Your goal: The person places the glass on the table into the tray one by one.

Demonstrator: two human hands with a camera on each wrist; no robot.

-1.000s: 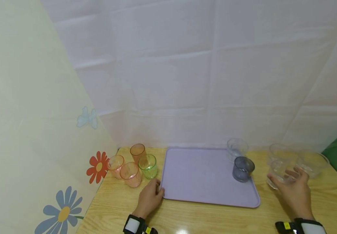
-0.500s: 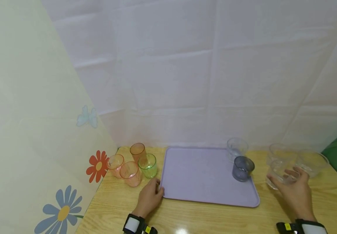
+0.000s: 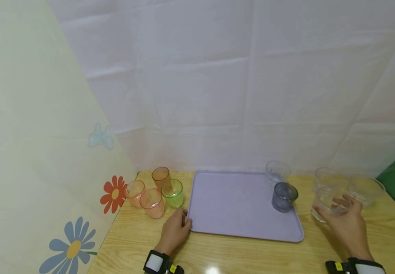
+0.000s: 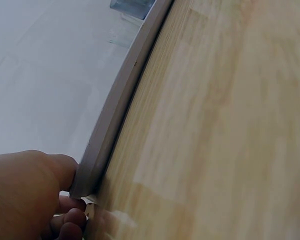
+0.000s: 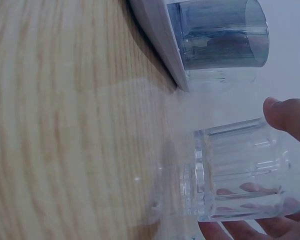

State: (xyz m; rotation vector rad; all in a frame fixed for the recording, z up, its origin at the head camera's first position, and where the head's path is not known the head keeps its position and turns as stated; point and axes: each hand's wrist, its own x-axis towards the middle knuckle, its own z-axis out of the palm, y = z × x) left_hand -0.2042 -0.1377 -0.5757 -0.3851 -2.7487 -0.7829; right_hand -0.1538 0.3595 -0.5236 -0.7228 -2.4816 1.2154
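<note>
My left hand (image 3: 175,231) pinches the near left corner of a lavender tray (image 3: 231,213); the left wrist view shows the thumb on top of the rim and curled fingers below. My right hand (image 3: 349,224) grips a clear drinking glass (image 5: 240,170) by its sides, thumb on the left and fingers round the far right. The glass is roughly upright, its base close over the table right of the tray. A smoky grey glass (image 3: 284,198) stands at the tray's right side, with a clear glass (image 3: 277,177) behind it at the back right corner.
Two clear vessels (image 3: 367,190) stand behind the right hand. Left of the tray is a cluster of coloured tumblers: a green one (image 3: 173,195), a brown one (image 3: 161,178) and two pinkish-orange ones (image 3: 153,204). A white sheet (image 3: 197,95) hangs behind the wooden table (image 3: 252,258).
</note>
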